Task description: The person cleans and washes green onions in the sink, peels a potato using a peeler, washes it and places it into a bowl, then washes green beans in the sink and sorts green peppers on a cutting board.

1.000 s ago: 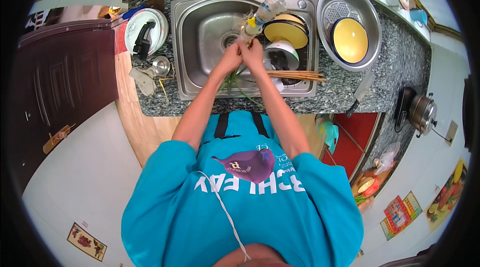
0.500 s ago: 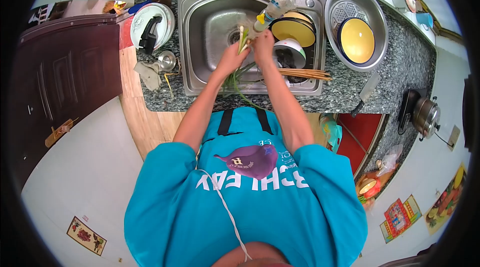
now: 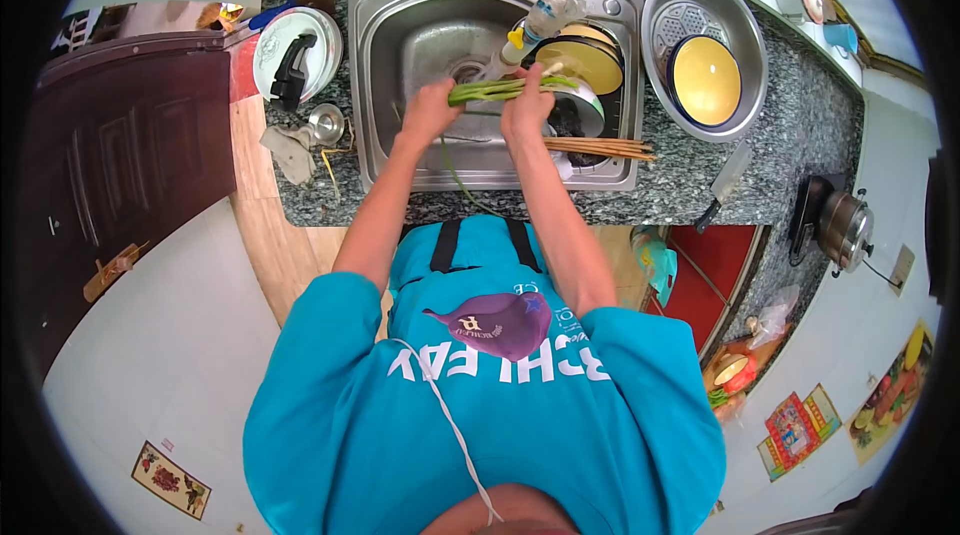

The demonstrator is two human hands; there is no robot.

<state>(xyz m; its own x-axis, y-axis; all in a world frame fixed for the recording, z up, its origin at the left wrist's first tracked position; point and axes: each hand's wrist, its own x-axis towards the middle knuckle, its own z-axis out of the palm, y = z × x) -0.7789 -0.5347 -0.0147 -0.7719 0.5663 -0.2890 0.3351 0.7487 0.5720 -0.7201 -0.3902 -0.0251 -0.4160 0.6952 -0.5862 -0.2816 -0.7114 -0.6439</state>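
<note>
Spring onions (image 3: 487, 91) stretch sideways between my hands over the steel sink (image 3: 408, 160), white ends to the right and green stalks to the left. My left hand (image 3: 431, 113) is closed around the green part. My right hand (image 3: 527, 115) grips the bunch near the white ends. One long green leaf hangs down toward the sink's front edge. Just above the bunch is the tap (image 3: 548, 17), with a clear plastic bottle piece and a yellow bit at its outlet. Water appears to fall beside the bunch.
Right in the sink are yellow-lined bowls (image 3: 590, 65) and chopsticks (image 3: 605, 148). A steel basin (image 3: 755, 100) holds another yellow bowl (image 3: 706, 82). A knife (image 3: 726, 185) lies on the right of the counter. White plates (image 3: 322, 30), a small metal cup (image 3: 327, 124) and a cloth (image 3: 288, 153) sit left.
The spring onions have turned from upright to lying sideways. My left hand has moved left, apart from the right hand, which has lowered slightly. The view has shifted a little.
</note>
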